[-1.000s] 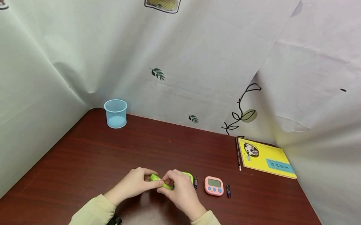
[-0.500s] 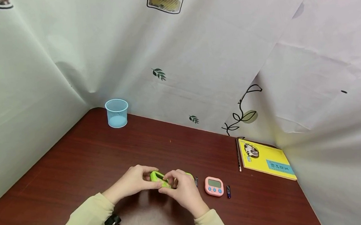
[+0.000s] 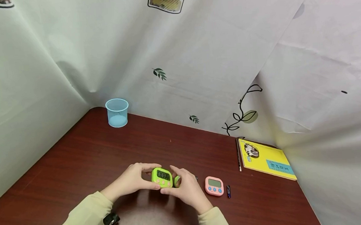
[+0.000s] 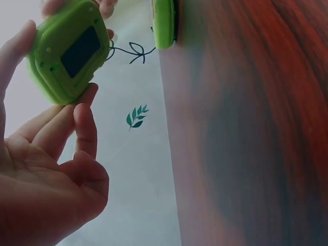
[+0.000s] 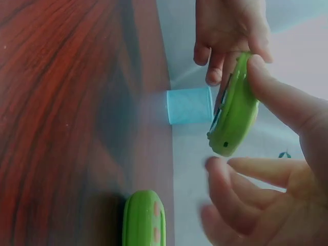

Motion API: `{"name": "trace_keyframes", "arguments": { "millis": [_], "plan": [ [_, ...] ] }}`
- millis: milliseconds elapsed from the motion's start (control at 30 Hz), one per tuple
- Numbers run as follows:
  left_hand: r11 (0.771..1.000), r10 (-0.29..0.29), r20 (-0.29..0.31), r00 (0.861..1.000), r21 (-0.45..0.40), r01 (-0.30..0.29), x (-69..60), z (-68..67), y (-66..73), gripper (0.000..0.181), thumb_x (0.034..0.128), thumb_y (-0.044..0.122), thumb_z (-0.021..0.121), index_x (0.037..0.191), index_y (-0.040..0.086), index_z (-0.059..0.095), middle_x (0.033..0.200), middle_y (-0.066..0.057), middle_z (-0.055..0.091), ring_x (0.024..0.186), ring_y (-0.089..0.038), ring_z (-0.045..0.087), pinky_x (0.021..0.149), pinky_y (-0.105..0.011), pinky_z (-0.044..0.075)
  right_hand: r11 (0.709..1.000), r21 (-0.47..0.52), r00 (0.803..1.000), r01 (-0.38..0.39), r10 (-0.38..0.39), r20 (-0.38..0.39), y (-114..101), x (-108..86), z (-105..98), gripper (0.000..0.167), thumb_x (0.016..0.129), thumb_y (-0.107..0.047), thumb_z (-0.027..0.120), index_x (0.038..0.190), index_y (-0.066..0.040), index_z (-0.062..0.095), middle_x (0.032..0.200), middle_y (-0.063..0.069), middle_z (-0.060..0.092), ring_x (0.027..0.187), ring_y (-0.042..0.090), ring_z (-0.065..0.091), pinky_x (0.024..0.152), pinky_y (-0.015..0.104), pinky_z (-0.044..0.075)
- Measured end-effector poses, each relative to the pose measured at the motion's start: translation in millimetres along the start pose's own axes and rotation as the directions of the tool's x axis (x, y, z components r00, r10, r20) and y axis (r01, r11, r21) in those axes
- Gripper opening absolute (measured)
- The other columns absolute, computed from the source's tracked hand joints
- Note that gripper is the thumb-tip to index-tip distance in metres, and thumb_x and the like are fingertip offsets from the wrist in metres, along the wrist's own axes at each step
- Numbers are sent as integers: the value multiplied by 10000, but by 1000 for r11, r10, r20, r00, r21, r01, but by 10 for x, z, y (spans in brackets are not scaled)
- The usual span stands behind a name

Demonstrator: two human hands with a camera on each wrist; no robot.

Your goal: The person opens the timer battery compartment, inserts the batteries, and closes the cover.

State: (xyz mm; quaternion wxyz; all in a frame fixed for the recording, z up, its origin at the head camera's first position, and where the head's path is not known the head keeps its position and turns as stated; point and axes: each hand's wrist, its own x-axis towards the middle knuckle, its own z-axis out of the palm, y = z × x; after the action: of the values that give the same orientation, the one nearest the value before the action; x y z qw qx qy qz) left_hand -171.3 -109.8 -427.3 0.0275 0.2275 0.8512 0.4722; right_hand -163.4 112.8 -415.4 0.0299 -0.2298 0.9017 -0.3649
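Held up off the table is a green digital timer [image 3: 162, 178] with digits on its screen. My left hand [image 3: 131, 180] grips its left side between thumb and fingers. Facing it, my right hand [image 3: 188, 188] has its thumb on the near right edge and its fingertips at the far edge. On the timer's back [image 4: 81, 51] a dark rectangle shows. A second green timer [image 5: 144, 220] stands on the table, mostly hidden behind my right hand in the head view. Right of that hand lies a pink timer [image 3: 214, 186] with blue buttons.
A small dark battery [image 3: 228, 191] lies beside the pink timer, and another [image 3: 196, 178] is mostly covered by my right hand. At the back left stands a blue mesh cup [image 3: 117, 113]. A yellow book [image 3: 267, 158] and a pencil [image 3: 238, 155] lie at the right.
The green timer has turned from its back, with a slot showing, to its screen side facing up. My right fingers have moved off its back to its edge and spread wider.
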Motion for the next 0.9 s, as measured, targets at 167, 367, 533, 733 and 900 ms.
{"name": "trace_keyframes", "arguments": {
  "millis": [167,367,533,733,900],
  "plan": [
    [1000,6,-6,1000,5,-6,-10,-28,-2,632,719,419,804,1240,109,626,1103,9,688,1001,-171,607,825,-411,460,992,115,993,-57,45,106,29,1,-37,784,740,-251,823,1380,13,455,925,62,675,664,54,637,622,213,494],
    [1000,18,-9,1000,-14,-18,-31,-53,-5,611,715,414,809,1239,154,633,1089,33,697,1025,-191,551,856,-448,397,980,185,993,-67,47,112,40,7,-27,721,744,-176,818,1355,14,486,879,40,690,710,59,648,631,217,503],
    [1000,16,-14,1000,-7,-16,-33,-70,-2,636,719,420,806,1260,142,622,1102,25,694,1019,-184,544,842,-403,415,977,201,994,-77,59,94,31,22,-24,659,749,-165,813,1328,-29,531,845,-6,683,723,42,632,638,209,499],
    [998,-3,-8,1000,68,3,-32,-82,3,698,715,481,788,1283,118,606,1074,7,691,887,-123,513,716,-273,446,983,173,997,-61,51,62,38,41,-11,628,740,-164,817,1295,-23,558,818,-19,662,699,33,612,621,208,497],
    [985,12,-9,1000,173,-11,-29,-99,-32,737,710,521,765,1273,71,609,991,45,663,830,-85,501,674,-227,452,987,156,999,-35,30,34,35,65,37,588,727,-148,820,1256,-33,590,765,-22,647,651,27,590,594,196,486]
  ]
}}
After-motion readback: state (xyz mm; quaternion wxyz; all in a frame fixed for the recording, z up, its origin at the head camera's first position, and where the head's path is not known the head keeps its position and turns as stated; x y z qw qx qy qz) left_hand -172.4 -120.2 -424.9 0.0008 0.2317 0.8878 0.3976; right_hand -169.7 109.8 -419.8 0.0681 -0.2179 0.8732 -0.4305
